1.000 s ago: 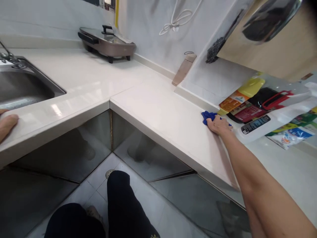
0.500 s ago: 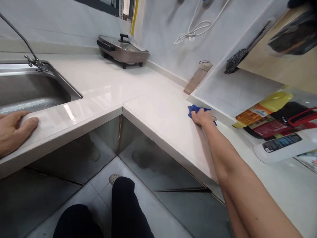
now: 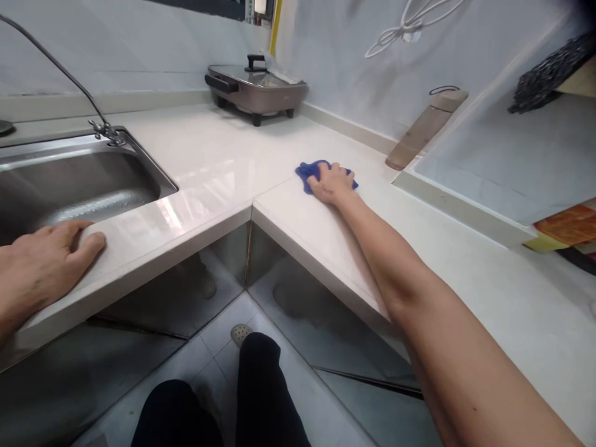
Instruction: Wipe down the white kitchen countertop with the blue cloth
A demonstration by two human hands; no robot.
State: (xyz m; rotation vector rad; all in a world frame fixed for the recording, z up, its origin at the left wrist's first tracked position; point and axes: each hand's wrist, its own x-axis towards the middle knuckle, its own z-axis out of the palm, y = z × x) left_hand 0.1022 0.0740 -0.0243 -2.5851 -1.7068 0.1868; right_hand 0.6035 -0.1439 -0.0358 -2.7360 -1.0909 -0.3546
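Note:
My right hand (image 3: 333, 183) presses a crumpled blue cloth (image 3: 307, 172) onto the white countertop (image 3: 298, 230), near the inner corner where the two counter runs meet. The cloth shows past my fingers on both sides; the part under my palm is hidden. At the left, my left hand (image 3: 51, 261) rests on the counter's front strip beside the steel sink (image 3: 84, 180). Its fingers lie flat over the edge of the sink with the thumb spread away, and it holds nothing.
A brown electric pan (image 3: 261, 96) with a glass lid stands in the back corner. A bottle (image 3: 426, 130) leans against the right wall, below a tied white cable (image 3: 400, 31). A faucet (image 3: 109, 131) rises behind the sink. An orange and yellow container (image 3: 565, 226) shows at the right edge.
My right hand has slid the blue cloth from beside the right wall leftward across the counter toward the corner joint. The view has turned right. My left hand stays by the sink.

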